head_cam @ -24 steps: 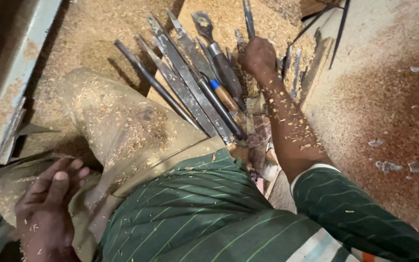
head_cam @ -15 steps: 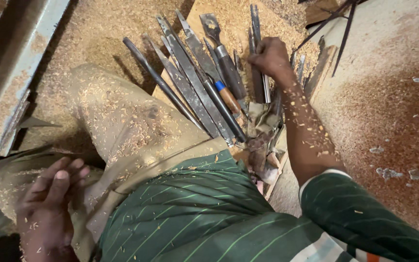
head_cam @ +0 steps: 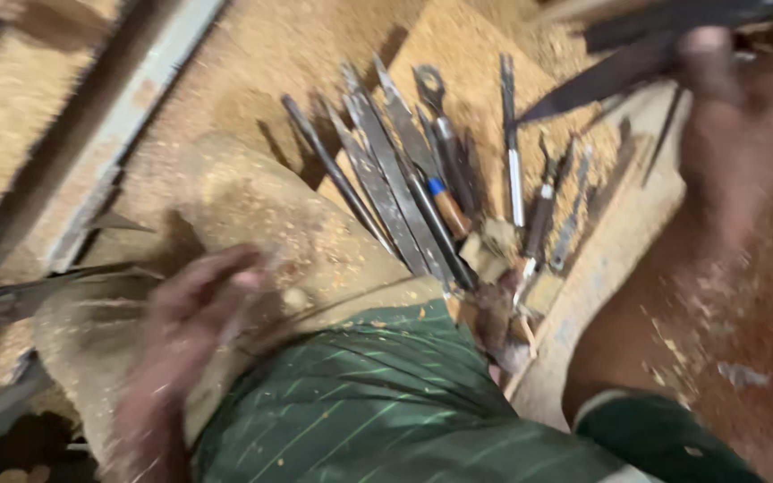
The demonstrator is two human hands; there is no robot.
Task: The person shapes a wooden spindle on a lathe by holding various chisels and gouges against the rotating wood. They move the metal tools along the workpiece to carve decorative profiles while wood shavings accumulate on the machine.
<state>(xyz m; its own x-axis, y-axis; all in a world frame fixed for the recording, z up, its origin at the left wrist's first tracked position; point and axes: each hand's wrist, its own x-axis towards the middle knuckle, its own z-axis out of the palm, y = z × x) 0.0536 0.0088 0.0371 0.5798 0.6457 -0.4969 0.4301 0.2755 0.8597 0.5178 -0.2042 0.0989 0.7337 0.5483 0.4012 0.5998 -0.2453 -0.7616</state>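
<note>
My right hand (head_cam: 726, 134) is lifted at the top right, blurred, and is closed around a long dark flat metal tool (head_cam: 619, 76) that points left over the board. Below it, a row of several files, chisels and a spanner (head_cam: 404, 179) lies fanned out on a sawdust-covered wooden board (head_cam: 467, 54); one of them has a blue and orange handle (head_cam: 445, 201). My left hand (head_cam: 190, 313) rests on my dusty trouser leg (head_cam: 252, 215) at the lower left, fingers loosely apart and holding nothing. A green striped shirt (head_cam: 378, 402) fills the bottom of the view.
A grey metal rail (head_cam: 109, 134) runs diagonally at the upper left. Thin dark metal pieces (head_cam: 46, 277) lie by my left knee. Sawdust covers the floor; reddish ground (head_cam: 762, 340) lies to the right. Small wood offcuts (head_cam: 494, 241) sit at the tools' near ends.
My right hand has risen from the row of tools toward the upper right, taking a long dark tool with it. My left hand has shifted up along the trouser leg.
</note>
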